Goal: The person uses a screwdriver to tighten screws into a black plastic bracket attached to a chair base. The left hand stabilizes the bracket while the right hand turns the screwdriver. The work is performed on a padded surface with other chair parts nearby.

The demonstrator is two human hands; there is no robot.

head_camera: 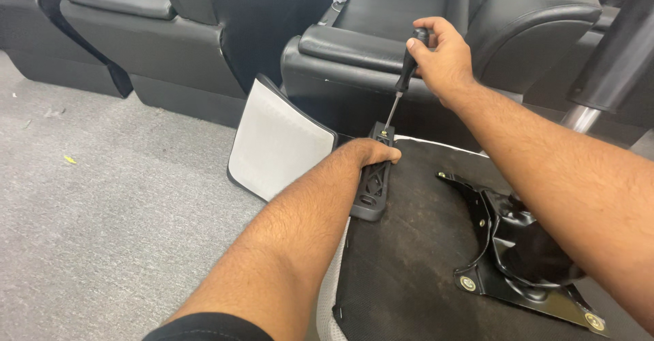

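The screwdriver [407, 68] is gripped in the closed right hand [441, 58], its tip on the screw [383, 134] just beyond the left hand [371, 153], which is clamped on the bracket [373, 184]; the shaft is best kept upright and pressed firmly.

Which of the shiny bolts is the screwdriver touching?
The bolt atop the black plastic bracket, under the screwdriver tip. The others sit untouched on the metal plate.

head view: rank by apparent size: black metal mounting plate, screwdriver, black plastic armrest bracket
1. black metal mounting plate, clearly largest, though nearest the camera.
2-3. black plastic armrest bracket and screwdriver: similar length; hands cover part of each, so no ranking.
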